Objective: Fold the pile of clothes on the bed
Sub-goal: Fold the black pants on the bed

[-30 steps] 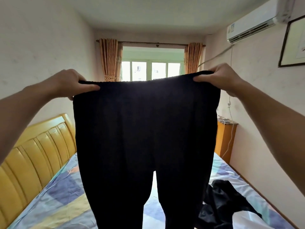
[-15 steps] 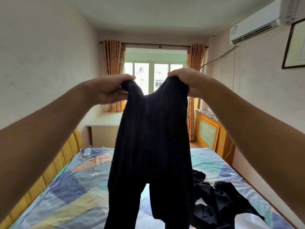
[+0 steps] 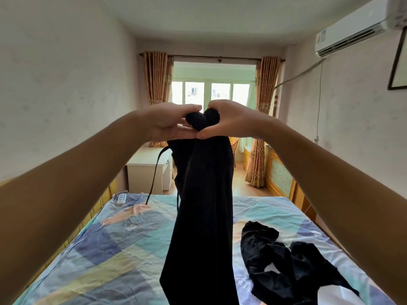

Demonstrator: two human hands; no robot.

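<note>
1. The bed (image 3: 123,256) fills the lower part of the room, its sheet a patchwork of blue, teal, yellow and peach blocks; a yellow padded headboard (image 3: 97,208) runs along its left edge.
2. At the far end, a window (image 3: 211,91) with two orange curtains, one on each side (image 3: 155,80), hung from a rod. A white desk (image 3: 147,170) stands below on the left, a wooden cabinet (image 3: 280,175) on the right.
3. One air conditioner (image 3: 352,29) sits high on the right wall with a sticker too small to read; beside it, the corner of one dark picture frame (image 3: 396,69).
4. A white power strip (image 3: 121,199) lies on the bed's far left corner; no lettering legible.
5. The left hand (image 3: 167,124) and right hand (image 3: 231,119) are raised together, thumbs touching, each pinching the waistband of one pair of black trousers (image 3: 202,216), which hangs doubled lengthwise over the bed, a drawstring (image 3: 155,172) dangling.
6. One heap of dark clothes (image 3: 284,265) lies crumpled on the bed's right side, apart from the trousers.
</note>
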